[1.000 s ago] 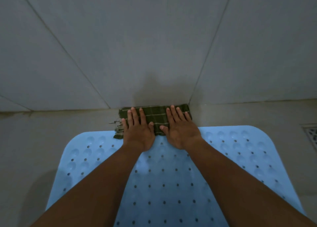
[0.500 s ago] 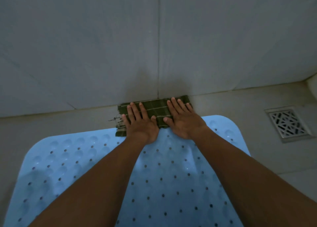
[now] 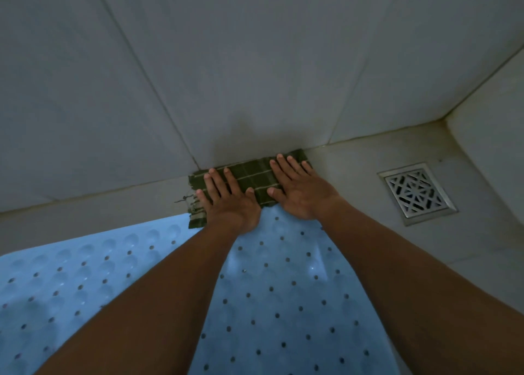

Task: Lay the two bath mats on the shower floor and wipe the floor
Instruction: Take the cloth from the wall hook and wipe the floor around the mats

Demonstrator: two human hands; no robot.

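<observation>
A folded dark green striped cloth [image 3: 255, 177] lies on the beige shower floor [image 3: 354, 170], right against the foot of the grey tiled wall. My left hand [image 3: 226, 201] presses flat on its left part with straight fingers. My right hand [image 3: 300, 190] presses flat on its right part, fingers spread. A light blue bath mat [image 3: 283, 303] with suction bumps and drain holes lies under my forearms, its far edge touching the cloth. Only one mat is in view.
A square metal drain grate [image 3: 415, 193] is set in the floor to the right of my hands. The grey tiled wall [image 3: 255, 62] rises straight ahead, and a second wall [image 3: 493, 147] closes the corner at the right.
Both hands have slid the cloth to the right along the foot of the wall, past the mat's far edge and closer to the drain. The view has swung right, showing the corner.
</observation>
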